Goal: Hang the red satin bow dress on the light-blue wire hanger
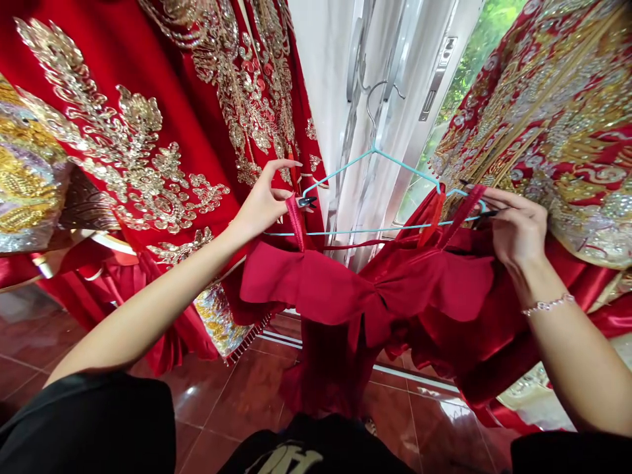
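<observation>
A plain dark red dress [365, 296] with a bow-like ruffle hangs from a light blue wire hanger [380, 158], its straps looped over the hanger's ends. My left hand [264, 201] pinches the left strap at the hanger's left clip. My right hand [516, 227] is closed on the right strap and the hanger's right end; a bead bracelet [548, 305] is on that wrist.
Red garments with heavy gold embroidery hang at the left [148, 131] and at the right [557, 118]. White sheer curtains [336, 85] and a window frame are behind the hanger. The floor is glossy reddish tile [237, 395].
</observation>
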Demonstrator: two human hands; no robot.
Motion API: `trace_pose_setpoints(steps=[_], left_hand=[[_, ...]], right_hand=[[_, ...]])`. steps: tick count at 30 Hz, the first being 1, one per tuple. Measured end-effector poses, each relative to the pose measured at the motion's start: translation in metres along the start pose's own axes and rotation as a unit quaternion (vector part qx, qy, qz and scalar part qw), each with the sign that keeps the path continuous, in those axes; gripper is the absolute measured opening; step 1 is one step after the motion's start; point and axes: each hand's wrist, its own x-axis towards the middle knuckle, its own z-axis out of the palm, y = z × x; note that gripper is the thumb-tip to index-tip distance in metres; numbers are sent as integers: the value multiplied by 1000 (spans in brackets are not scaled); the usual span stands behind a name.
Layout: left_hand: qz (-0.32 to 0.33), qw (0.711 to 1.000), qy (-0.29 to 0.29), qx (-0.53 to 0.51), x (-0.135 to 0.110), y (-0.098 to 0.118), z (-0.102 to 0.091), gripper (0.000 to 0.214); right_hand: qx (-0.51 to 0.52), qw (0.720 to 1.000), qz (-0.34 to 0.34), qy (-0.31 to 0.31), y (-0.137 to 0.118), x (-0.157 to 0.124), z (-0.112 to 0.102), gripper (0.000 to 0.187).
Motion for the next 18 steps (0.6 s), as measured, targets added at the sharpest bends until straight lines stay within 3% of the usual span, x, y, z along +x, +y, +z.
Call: trace_pose_setpoints(steps=[5,7,10,13,15,18], left_hand=[[-3,1000,-12,-19,2,-11,4,58],[16,1000,8,11,2,-13,3,53],[56,994,20,97,-2,-12,-3,52],[82,980,1,183,-12,-9,-15,60],[105,970,10,218,-25,-7,-23,62],[164,957,61,230,-54,-6,-32,53]], right_hand=[[8,985,-97,-141,-40,11,29,50],[29,980,-151,-128,-57,17,38,53],[11,978,-179,-108,-69,17,47,47],[-37,969,-197,-146,-66,-2,50,39],[-118,950,-209,-198,-62,-21,46,39],[-257,891,-261,-268,-55,-44,31,45]])
